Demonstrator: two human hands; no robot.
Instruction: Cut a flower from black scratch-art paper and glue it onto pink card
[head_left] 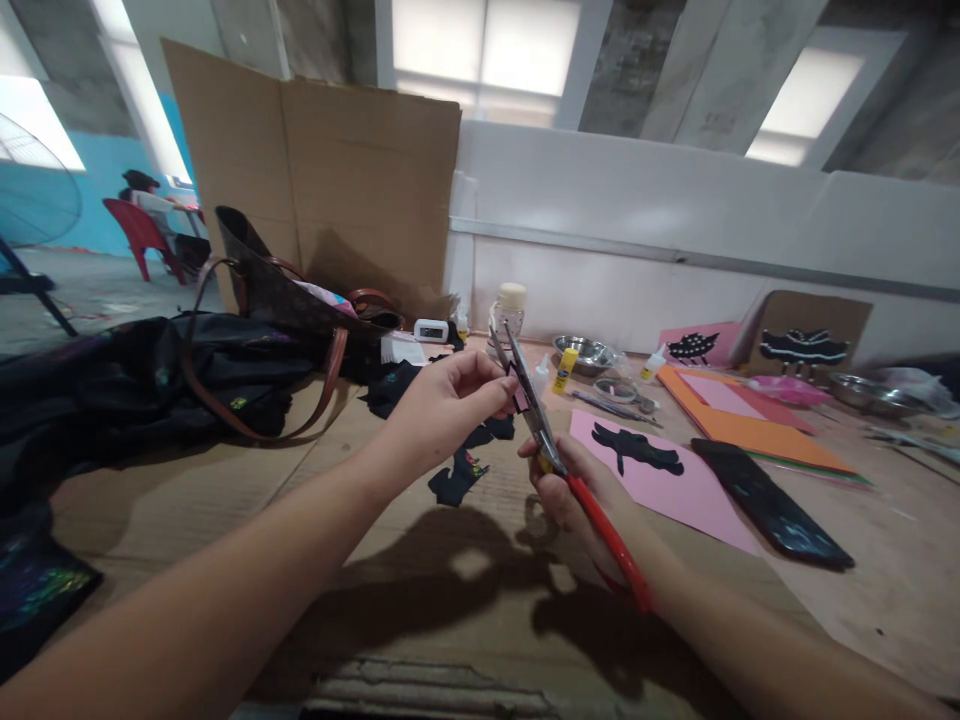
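Red-handled scissors [606,520] are in my right hand [574,490], their metal blades slightly apart and pointing up and away. My left hand [465,400] pinches a small dark piece [517,400] beside the blades; its exact shape is hard to make out. Below my hands, black fabric scraps [454,480] lie on the cardboard-covered table [337,520]. To the right of my right hand is a pink sheet [709,500] with a black cut-out shape [637,450] on it.
A black phone-like slab [772,505] and orange sheets [757,425] lie right. Behind stand a yellow glue stick [565,370], a lidded jar [511,300] and a metal bowl [585,352]. A brown handbag [285,300] and black cloth [150,370] are left. A person [154,210] sits far back.
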